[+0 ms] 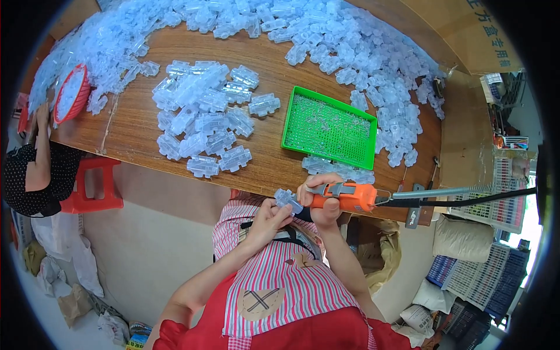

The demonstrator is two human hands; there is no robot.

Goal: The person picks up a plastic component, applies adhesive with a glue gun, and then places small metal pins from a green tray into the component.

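Close to my body, at the table's front edge, my left hand point(268, 223) is closed on a small clear plastic part point(287, 200) with its fingertips. My right hand point(324, 209) wraps around an orange electric screwdriver point(357, 198) with a grey lever, its front end pointing left at the plastic part. Whether the tip touches the part is hidden by my fingers. Beyond my right hand lies a green tray point(374, 143) holding many small metal screws. Left of the tray, a loose pile of clear plastic parts point(204, 111) rests on the wooden table point(137, 122).
Large heaps of clear parts point(373, 52) line the table's back and right side. A coiled hose point(443, 191) and black cable run right from the screwdriver. A red basket point(85, 96), a co-worker's arm point(39, 157) and a red stool point(96, 195) are at left. Cardboard walls point(461, 134) border the right.
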